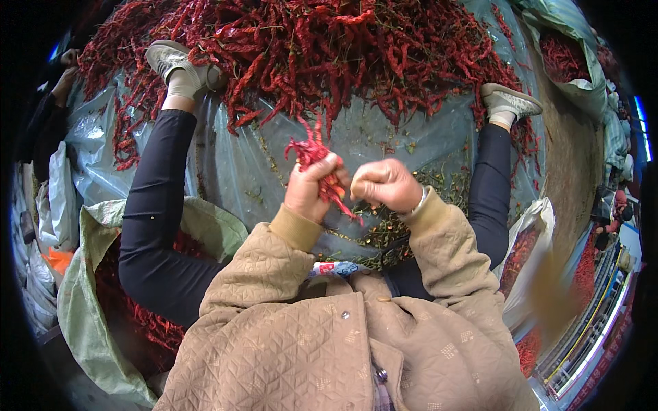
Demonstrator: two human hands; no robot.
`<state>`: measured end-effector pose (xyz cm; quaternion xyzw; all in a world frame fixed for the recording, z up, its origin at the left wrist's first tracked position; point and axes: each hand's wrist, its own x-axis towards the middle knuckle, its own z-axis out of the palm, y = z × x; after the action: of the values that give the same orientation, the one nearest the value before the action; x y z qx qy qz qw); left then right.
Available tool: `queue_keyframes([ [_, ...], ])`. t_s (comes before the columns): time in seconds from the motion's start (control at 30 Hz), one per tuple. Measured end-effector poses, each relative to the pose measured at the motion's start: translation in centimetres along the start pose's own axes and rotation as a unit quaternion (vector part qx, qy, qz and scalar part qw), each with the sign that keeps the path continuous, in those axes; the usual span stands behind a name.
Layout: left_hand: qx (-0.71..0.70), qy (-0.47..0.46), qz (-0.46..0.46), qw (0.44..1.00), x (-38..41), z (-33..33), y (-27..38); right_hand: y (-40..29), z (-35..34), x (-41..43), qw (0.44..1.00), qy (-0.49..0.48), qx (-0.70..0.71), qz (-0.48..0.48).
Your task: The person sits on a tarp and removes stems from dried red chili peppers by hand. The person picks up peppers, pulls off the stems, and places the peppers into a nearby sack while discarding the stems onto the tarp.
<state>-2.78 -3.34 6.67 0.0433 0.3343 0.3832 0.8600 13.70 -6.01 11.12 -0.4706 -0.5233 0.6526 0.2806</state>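
My left hand (311, 189) is closed around a small bunch of dried red chili peppers (308, 150). Their tips stick out above the thumb, and other ends hang below the palm. Close beside it on the right, my right hand (389, 185) has its fingers curled in; whether anything small is pinched inside is hidden. Beyond both hands a large heap of dried red chili peppers (334, 56) covers the clear plastic sheet (354, 120). Loose green stems and pepper bits (393, 234) are scattered on the sheet under my right hand.
My outstretched legs flank the sheet, shoes against the heap. A green woven sack (85, 303) of chilies stands at left, a white sack (545, 216) at right. Another open sack (591, 95) is at the far right. Another person's hand (64, 82) shows at the left edge.
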Motion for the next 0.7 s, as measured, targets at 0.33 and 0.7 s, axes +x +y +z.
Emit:
queue_keyframes([
  [0.33, 0.044, 0.012, 0.021, 0.999, 1.4, -1.1, 1.5, 4.1, -11.9, 3.1, 0.854, 0.397, -0.332, 0.052],
  [0.7, 0.159, 0.080, 0.031, 0.984, 1.5, -1.1, 1.4, 7.2, -9.8, 3.9, 0.902, 0.387, -0.165, 0.101],
])
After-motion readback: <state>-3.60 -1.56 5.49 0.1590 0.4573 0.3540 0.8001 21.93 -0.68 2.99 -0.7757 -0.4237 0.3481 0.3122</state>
